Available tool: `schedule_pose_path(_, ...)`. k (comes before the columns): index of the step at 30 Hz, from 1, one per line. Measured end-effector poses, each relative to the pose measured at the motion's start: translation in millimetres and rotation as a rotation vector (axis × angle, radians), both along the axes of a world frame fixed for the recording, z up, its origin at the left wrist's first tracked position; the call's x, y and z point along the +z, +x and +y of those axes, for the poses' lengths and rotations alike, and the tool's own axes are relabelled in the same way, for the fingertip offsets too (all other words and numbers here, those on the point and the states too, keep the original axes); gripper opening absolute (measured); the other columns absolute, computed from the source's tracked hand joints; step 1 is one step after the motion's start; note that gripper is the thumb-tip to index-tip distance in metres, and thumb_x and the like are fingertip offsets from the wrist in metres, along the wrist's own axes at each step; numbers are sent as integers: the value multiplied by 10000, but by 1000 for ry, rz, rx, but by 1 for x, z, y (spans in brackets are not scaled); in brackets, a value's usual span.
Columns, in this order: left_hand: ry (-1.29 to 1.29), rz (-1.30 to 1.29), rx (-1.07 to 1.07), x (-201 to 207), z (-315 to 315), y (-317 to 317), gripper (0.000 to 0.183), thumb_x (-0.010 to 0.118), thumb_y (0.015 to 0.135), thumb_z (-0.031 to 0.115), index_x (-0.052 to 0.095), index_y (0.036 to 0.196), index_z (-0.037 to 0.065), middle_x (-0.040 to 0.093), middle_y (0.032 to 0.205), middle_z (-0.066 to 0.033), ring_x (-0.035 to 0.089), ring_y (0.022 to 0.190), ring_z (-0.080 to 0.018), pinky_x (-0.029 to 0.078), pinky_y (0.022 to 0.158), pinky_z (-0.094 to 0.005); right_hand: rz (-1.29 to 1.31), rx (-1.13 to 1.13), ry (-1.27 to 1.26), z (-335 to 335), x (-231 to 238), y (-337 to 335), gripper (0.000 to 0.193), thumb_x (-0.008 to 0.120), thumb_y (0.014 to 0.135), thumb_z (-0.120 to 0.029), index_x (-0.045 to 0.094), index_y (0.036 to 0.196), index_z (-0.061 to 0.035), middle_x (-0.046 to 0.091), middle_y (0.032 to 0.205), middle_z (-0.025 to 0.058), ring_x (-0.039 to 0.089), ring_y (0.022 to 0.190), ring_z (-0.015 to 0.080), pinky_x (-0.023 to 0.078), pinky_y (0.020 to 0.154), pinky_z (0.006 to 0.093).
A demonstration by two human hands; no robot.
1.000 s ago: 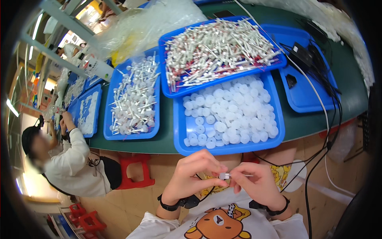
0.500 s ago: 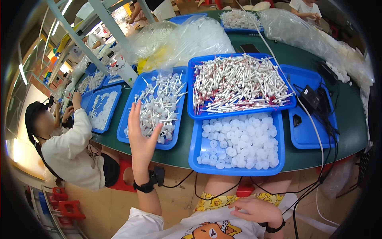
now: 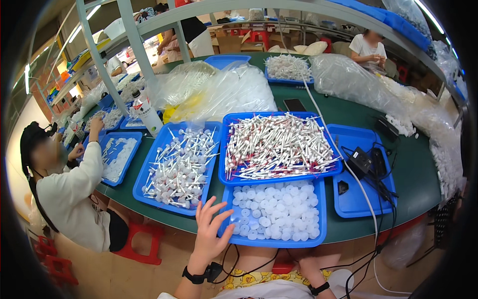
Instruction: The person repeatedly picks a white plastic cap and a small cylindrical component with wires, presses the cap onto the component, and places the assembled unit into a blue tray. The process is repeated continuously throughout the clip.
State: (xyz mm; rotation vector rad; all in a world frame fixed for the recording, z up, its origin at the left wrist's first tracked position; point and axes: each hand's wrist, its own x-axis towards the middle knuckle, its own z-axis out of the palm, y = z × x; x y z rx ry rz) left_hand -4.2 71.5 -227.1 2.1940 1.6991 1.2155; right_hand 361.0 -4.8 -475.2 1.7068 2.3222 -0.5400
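The green tabletop (image 3: 413, 174) spreads beneath the disc tray (image 3: 279, 244) and out past it to both sides. Well to the left of that tray a co-worker (image 3: 74, 184) in a pale top and black cap sits on a red stool (image 3: 144, 244), with both arms raised over the tabletop. A clear plastic bag (image 3: 239, 89) lies crumpled behind the disc tray, a little to its left. The stick tray (image 3: 279, 180) overlaps the disc tray's back part from above; the mixed tray (image 3: 164, 203) lies to its left, and the cable tray (image 3: 353, 207) just to its right. All four are blue. At the disc tray's front left corner is the left hand (image 3: 209, 234), its grip wide with the fingers spread; whether it touches the rim cannot be told. The right hand (image 3: 308, 264) is low in front of the disc tray, near the lap, and its fingers are too unclear to tell the state of its grip. A white bottle (image 3: 144, 114) stands tilted in view, behind and left of the disc tray. A phone (image 3: 294, 105) lies behind it, and a black adapter (image 3: 359, 162) to its right, among dark cables. White sticks (image 3: 279, 144) heap just above the disc tray's back, disc-capped sticks (image 3: 184, 169) fill the space left of it, and loose white discs (image 3: 279, 209) lie piled inside it.
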Motion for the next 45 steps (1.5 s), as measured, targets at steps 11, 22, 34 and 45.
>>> schedule_pose_path(11,82,-3,-39,-16,1,-2,604,598,869,549,630,1242,75,570,1310,-128,432,1347,-400,101,1170,-662,123,-291,96,20,-4,40,266,630,796,-181,731,1027,-94,715,966,192,682,879,389,543,802,481)
schedule_pose_path(22,65,8,-46,-16,0,0,673,713,753,545,634,1240,87,580,1266,-125,449,1323,-397,111,1155,-695,-132,-836,317,24,87,96,384,680,773,-77,661,1157,-63,669,1166,186,639,1041,395,524,848,469)
schedule_pose_path(34,-83,127,-74,14,-1,18,255,749,815,240,705,1038,123,632,1127,-18,499,1249,-318,83,1139,-721,803,348,-329,74,331,-68,319,619,980,-251,655,1213,-36,686,1065,158,679,976,291,525,850,378)
schedule_pose_path(45,-142,233,-214,19,19,31,208,769,813,207,720,1004,140,613,979,16,550,995,-194,285,1015,-473,270,267,591,290,339,-121,162,682,828,-122,632,918,4,647,889,193,644,934,391,520,808,479)
